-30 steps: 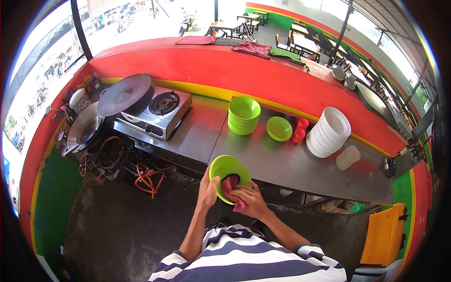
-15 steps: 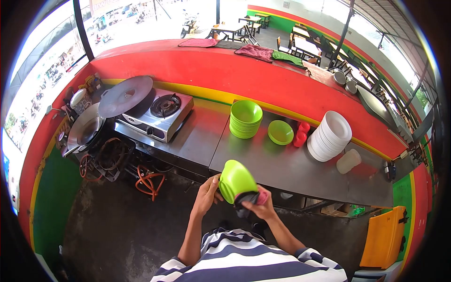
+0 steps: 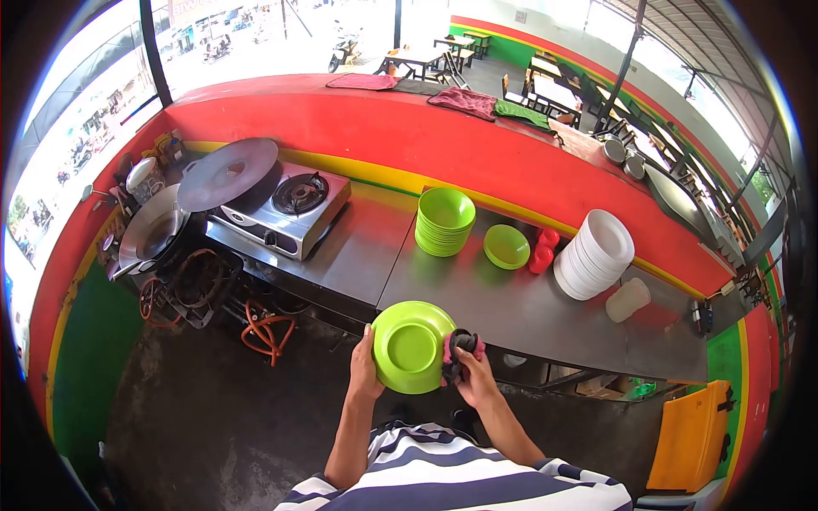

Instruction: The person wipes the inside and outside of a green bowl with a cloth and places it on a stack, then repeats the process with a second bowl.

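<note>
A green bowl (image 3: 412, 347) is held up in front of me with its underside and round foot facing me. My left hand (image 3: 365, 371) grips its left rim, thumb up along the edge. Against the bowl's right rim, my right hand (image 3: 477, 379) is closed on a dark and pink cloth (image 3: 461, 351). Beyond, on the metal counter (image 3: 477, 298), stand a tall stack of green bowls (image 3: 445, 223) and a smaller green bowl or short stack (image 3: 506, 247).
Red bottles (image 3: 544, 250), a stack of white plates (image 3: 595, 255) and a whitish cup (image 3: 628, 300) stand right on the counter. A gas stove (image 3: 290, 209), a large lid (image 3: 228, 175) and a wok (image 3: 153, 232) are at the left. A red wall (image 3: 358, 128) bounds the back.
The bowl has turned from tilted sideways to showing its underside. My right hand and cloth have moved up along its right rim. My left hand stays on the left side.
</note>
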